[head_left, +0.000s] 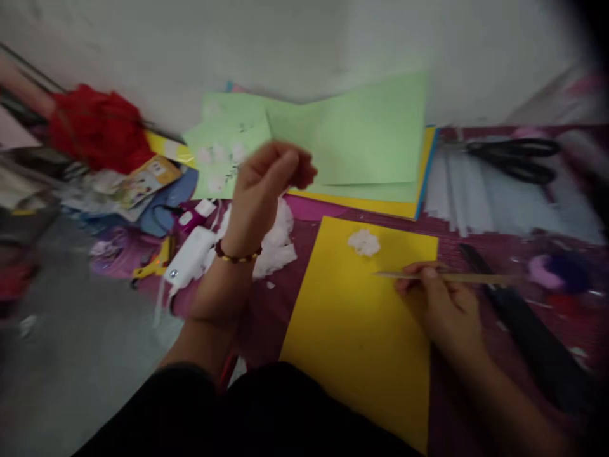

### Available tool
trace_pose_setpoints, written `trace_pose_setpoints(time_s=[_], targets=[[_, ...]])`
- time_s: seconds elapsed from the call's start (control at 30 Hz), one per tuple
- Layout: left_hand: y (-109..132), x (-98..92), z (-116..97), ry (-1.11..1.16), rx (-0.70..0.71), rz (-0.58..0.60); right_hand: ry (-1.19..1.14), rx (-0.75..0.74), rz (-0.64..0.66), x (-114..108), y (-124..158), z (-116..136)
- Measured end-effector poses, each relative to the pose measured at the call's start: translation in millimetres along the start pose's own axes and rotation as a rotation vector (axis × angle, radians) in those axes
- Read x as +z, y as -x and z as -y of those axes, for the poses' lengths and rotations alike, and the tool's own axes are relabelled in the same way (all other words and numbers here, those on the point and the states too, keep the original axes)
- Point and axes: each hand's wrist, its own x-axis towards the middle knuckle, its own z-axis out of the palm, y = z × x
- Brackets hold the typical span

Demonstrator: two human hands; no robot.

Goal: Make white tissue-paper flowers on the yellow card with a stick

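Observation:
My right hand (440, 308) rests on a yellow paper sheet (356, 330) and grips a thin wooden stick (457, 277) that lies level, pointing left. A small white tissue flower (364, 242) sits on the sheet's far edge, just beyond the stick's tip. My left hand (266, 187), with a beaded bracelet on the wrist, is raised and blurred above a heap of white tissue (280, 244); its fingers are curled, and I cannot tell whether they pinch anything.
Light green sheets (361, 136) lie on a yellow stack at the back. Black scissors (514, 155) rest on white paper strips at the right. A white glue gun (190, 257), red cloth (98, 127) and clutter sit at the left. A dark long object (528, 330) lies right of my hand.

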Motion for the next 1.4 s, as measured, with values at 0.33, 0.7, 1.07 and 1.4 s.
trace_pose_setpoints(time_s=[0.33, 0.7, 1.07, 1.4], targets=[[25.1, -48.4, -8.8, -0.484, -0.028, 0.522, 0.055, -0.099, 0.109, 4.4, -4.2, -3.4], [109.7, -54.1, 43.7, -0.909, 0.027, 0.458, 0.006, -0.153, 0.136, 6.5, -7.8, -11.4], [102.9, -46.4, 57.6, -0.823, -0.102, 0.214, 0.012, -0.036, 0.104, 4.4, -5.5, -9.2], [106.5, -44.7, 31.2, -0.22, -0.456, 0.15, 0.08, -0.172, 0.124, 3.0, -4.4, -6.8]])
